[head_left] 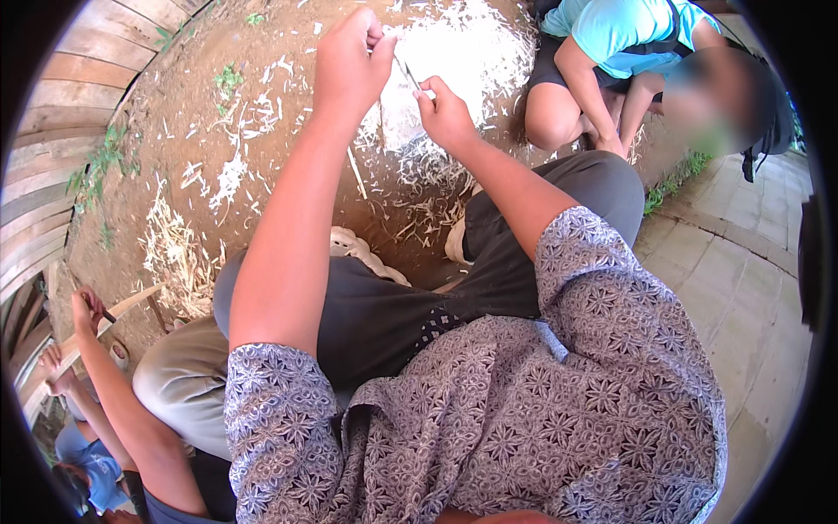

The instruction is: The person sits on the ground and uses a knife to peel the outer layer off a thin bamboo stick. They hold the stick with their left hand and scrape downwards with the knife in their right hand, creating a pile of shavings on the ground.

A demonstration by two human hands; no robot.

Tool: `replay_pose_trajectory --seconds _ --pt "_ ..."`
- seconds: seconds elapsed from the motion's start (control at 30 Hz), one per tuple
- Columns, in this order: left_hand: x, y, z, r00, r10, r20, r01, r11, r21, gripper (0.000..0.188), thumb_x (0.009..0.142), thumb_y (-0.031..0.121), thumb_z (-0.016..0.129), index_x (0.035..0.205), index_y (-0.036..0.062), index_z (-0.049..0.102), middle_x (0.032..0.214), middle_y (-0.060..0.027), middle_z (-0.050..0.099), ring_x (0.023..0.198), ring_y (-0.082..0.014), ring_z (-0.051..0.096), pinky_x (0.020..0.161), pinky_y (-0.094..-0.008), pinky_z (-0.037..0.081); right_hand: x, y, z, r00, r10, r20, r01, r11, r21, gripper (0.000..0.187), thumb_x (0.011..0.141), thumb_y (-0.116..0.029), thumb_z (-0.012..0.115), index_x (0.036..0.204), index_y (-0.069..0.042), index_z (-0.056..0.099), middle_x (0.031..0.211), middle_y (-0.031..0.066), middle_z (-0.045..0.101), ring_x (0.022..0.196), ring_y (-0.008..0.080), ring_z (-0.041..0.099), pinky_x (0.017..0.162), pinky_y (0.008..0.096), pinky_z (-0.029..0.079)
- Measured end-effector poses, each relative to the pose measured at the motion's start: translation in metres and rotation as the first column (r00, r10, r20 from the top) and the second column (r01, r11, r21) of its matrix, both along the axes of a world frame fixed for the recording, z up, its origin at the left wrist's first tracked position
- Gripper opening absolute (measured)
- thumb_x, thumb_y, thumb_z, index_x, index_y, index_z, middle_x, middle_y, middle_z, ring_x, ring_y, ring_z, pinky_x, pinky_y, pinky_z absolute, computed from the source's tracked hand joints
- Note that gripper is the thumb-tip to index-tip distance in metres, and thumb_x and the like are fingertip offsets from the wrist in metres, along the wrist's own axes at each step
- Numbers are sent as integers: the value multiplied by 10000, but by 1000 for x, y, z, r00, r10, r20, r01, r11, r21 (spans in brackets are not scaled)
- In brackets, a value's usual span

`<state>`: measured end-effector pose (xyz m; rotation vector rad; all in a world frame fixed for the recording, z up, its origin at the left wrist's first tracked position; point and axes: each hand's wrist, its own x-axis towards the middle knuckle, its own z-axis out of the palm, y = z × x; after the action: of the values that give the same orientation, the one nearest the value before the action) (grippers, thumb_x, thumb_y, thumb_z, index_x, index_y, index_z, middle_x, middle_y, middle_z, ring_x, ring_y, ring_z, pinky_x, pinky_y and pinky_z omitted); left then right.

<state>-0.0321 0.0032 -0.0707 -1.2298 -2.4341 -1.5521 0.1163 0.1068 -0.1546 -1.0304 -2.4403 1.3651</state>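
My left hand (352,63) is raised at the top centre, its fingers closed in a pinch. Whatever it holds is too small and overexposed to make out. Below and to its right, my right hand (447,115) is closed too, thumb and forefinger pinching a thin dark strip (407,73). The strip slants up toward the left hand's fingertips and looks narrow like a blade or sliver, but its kind cannot be told. Beneath both hands lies a heap of pale wood shavings (476,61), washed out by bright light.
At the upper right a person in a turquoise shirt (611,26) squats by the shavings. At the lower left another person's hand (85,310) works on a long pale wooden piece (135,301). A plank wall (52,157) bounds the left, paving (724,253) the right. More shavings (175,249) litter the ground.
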Motion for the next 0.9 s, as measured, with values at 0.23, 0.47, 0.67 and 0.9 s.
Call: replay_pose_trajectory --seconds 0.23,0.47,0.67,0.9 --pt "-3 -3 5 999 41 -28 -40 999 24 282 846 77 770 806 16 498 752 -137 603 667 -295 586 623 -417 472 5 12 3 991 103 83 -107 993 52 204 1009 -229 610 1141 -75 594 775 226 667 753 410 669 730 455 519" --pt "-24 -24 7 974 180 136 -163 978 -130 294 879 94 754 802 13 482 736 -145 588 670 -288 575 631 -407 467 48 20 -7 968 12 252 -34 996 84 256 993 -264 630 1158 -69 623 802 222 693 787 375 702 777 457 531" --pt "-3 -8 18 996 60 73 -56 997 -51 251 859 76 746 824 7 507 760 -163 592 689 -328 582 641 -425 468 -15 3 34 998 52 -43 -48 996 76 230 996 -235 637 1153 -70 607 787 213 685 767 390 685 747 452 531" --pt "-3 -4 10 1000 20 -23 -20 1000 2 239 847 60 742 835 4 510 771 -181 586 704 -369 582 640 -438 467 -11 9 9 995 85 55 -88 995 53 211 1012 -241 618 1140 -78 577 775 219 671 763 420 670 719 484 512"
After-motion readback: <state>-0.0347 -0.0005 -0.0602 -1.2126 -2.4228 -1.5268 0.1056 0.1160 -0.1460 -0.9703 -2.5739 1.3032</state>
